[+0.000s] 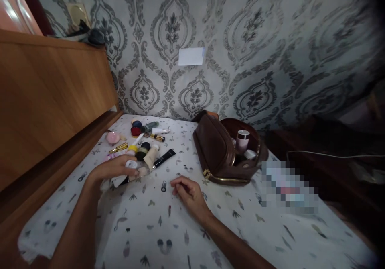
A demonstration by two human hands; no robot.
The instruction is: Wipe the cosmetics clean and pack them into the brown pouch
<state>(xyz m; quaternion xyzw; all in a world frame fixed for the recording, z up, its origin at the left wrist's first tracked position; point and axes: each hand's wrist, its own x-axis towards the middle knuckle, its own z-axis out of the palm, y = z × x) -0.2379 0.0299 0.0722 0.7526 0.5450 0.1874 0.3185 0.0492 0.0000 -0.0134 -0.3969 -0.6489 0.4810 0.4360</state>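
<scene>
At the left of the cloth, my left hand (116, 167) is closed around a small container with a white round cap (131, 164), the cap showing between thumb and fingers. Around it lie cosmetics: a black tube (164, 158), a beige tube (150, 156), a yellow-lidded jar (132, 148) and a gold tube (118, 147). My right hand (189, 194) rests over the middle of the cloth, fingers loosely bent and a little apart, with nothing visible in them. To its upper right stands a brown cosmetic bag (212, 146), unzipped, with a pink bottle (242, 140) inside.
A patterned white cloth (168, 237) covers the surface. Further back lie a pink round item (113, 137), a red-lidded jar (136, 131) and a green tube (150, 126). A wooden cabinet (57, 92) borders the left; a blurred-out item (288, 188) lies at right. Patterned wallpaper stands behind.
</scene>
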